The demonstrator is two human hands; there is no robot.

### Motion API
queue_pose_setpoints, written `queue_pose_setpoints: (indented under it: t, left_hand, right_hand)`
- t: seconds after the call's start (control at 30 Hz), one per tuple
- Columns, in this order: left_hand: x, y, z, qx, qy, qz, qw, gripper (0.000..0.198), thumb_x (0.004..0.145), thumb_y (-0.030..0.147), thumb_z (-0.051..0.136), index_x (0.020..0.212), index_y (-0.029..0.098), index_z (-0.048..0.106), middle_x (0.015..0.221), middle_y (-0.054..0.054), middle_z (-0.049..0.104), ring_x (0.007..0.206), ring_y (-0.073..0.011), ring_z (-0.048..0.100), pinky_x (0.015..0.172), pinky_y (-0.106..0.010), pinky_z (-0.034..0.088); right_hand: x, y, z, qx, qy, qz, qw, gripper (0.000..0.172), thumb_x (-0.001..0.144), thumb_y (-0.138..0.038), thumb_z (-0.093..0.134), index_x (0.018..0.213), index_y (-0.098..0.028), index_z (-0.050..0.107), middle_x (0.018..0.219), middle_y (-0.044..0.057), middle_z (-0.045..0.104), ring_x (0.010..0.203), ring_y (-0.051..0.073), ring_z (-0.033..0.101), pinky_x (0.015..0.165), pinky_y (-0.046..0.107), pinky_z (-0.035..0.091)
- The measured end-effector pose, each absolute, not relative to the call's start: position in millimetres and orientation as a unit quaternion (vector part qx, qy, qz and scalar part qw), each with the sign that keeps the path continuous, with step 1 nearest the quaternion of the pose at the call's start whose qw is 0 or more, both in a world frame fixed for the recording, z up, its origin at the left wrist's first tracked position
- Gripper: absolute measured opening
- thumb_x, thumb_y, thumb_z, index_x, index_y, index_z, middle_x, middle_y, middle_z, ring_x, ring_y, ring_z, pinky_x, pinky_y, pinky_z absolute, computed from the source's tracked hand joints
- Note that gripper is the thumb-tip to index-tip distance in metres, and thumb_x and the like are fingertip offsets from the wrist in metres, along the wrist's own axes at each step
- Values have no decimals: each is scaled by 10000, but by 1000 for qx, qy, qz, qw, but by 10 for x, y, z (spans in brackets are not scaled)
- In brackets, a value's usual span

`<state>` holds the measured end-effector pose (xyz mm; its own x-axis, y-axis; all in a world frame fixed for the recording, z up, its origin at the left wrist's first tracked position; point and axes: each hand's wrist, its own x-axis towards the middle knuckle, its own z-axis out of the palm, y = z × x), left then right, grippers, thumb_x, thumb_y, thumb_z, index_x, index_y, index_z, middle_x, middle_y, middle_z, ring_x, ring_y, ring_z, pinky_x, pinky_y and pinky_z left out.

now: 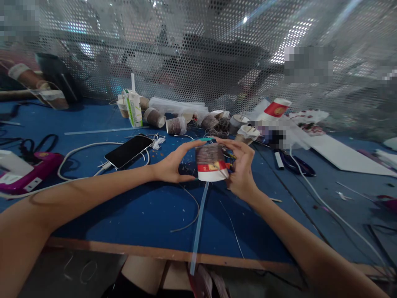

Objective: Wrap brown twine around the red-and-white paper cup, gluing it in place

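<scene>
A paper cup (212, 165) with brown cord wound around one half and a red and white printed band at the other is between my two hands, above the blue table. My left hand (170, 165) curves around its left side, with fingertips at the top and thumb near the lower edge. On the right, my right hand (242, 167) grips the side, fingers bent over the top. Below the cup a translucent glue stick (200, 227) lies across the table edge. A thin wire (232, 227) lies to its right, and a loose cord (197, 211) curls to its left.
Several cord-wrapped cups (176, 125) and a drink carton (133, 107) stand along the perforated metal screen (186, 49). A phone (130, 151) on a white cable lies left, near a magenta power strip (40, 169). Scissors (299, 165) and a white board (350, 155) are right.
</scene>
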<state>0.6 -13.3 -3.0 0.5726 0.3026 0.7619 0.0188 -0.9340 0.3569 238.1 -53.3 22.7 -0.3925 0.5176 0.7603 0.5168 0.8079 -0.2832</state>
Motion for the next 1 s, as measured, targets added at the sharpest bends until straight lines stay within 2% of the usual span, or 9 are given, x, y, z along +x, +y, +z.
queue_pose_setpoints:
  t: [0.13, 0.27, 0.37, 0.47, 0.57, 0.63, 0.73, 0.87, 1.0]
  left_hand:
    - [8, -163, -27, 894, 90, 415, 140, 1036, 782, 463, 760, 1558, 231, 115, 1539, -223, 384, 1449, -370, 407, 1184, -565, 390]
    - [5, -174, -50, 894, 103, 406, 160, 1192, 726, 553, 785, 1571, 224, 10, 1588, -236, 297, 1475, -407, 350, 1194, -590, 357]
    - [-1, -181, -48, 892, 98, 413, 158, 1149, 745, 562, 760, 1568, 221, 35, 1577, -234, 314, 1460, -414, 364, 1191, -598, 355]
    - [11, -186, -23, 886, 96, 428, 152, 1070, 761, 509, 748, 1557, 212, 98, 1549, -228, 344, 1430, -404, 401, 1170, -589, 390]
    - [34, -187, 2, 879, 94, 442, 149, 995, 796, 418, 725, 1545, 229, 98, 1548, -212, 341, 1442, -370, 395, 1182, -568, 385]
    - [43, -184, 5, 878, 92, 444, 150, 966, 825, 395, 701, 1542, 248, 70, 1554, -202, 331, 1464, -353, 372, 1196, -557, 374]
    - [40, -175, -17, 888, 90, 428, 142, 1009, 818, 448, 714, 1544, 261, 39, 1564, -200, 314, 1480, -362, 350, 1206, -556, 365]
    - [49, -164, -76, 892, 100, 419, 135, 1149, 732, 553, 777, 1551, 251, 30, 1570, -215, 306, 1468, -394, 360, 1195, -580, 376]
    - [81, -155, -115, 876, 146, 446, 110, 1004, 811, 450, 724, 1544, 195, 86, 1506, -231, 394, 1424, -379, 425, 1166, -595, 403]
  right_hand:
    - [2345, -565, 206, -326, -830, -45, 449, 518, 975, -325, 478, 1436, -314, 242, 1361, 152, 517, 1291, 300, 540, 1059, 626, 459]
    - [2275, -658, 208, -351, -837, -59, 416, 635, 913, -243, 536, 1462, -288, 222, 1420, 169, 469, 1301, 337, 502, 1025, 624, 470]
    - [2229, -710, 218, -348, -847, -64, 397, 709, 873, -243, 594, 1467, -267, 207, 1430, 181, 438, 1314, 343, 479, 1023, 600, 482]
    - [2223, -711, 212, -342, -839, -100, 412, 710, 880, -217, 585, 1473, -272, 198, 1416, 183, 419, 1338, 340, 452, 1028, 606, 487]
    - [2269, -679, 199, -378, -803, -117, 445, 732, 891, -210, 575, 1504, -300, 183, 1517, 181, 309, 1417, 354, 378, 1047, 619, 484]
    - [2308, -658, 195, -404, -799, -94, 436, 725, 916, -213, 536, 1530, -318, 166, 1607, 164, 200, 1483, 355, 301, 1082, 617, 467]
    - [2335, -640, 192, -413, -826, -67, 378, 695, 951, -150, 410, 1565, -334, 141, 1679, 106, 103, 1523, 331, 249, 1143, 620, 408]
    - [2292, -645, 196, -425, -833, -93, 341, 810, 929, -83, 375, 1594, -355, 0, 1700, 37, -34, 1543, 356, 158, 1169, 666, 336]
    - [2216, -683, 212, -416, -842, -114, 323, 888, 908, -51, 384, 1580, -367, -103, 1692, 9, -108, 1552, 361, 55, 1187, 695, 272]
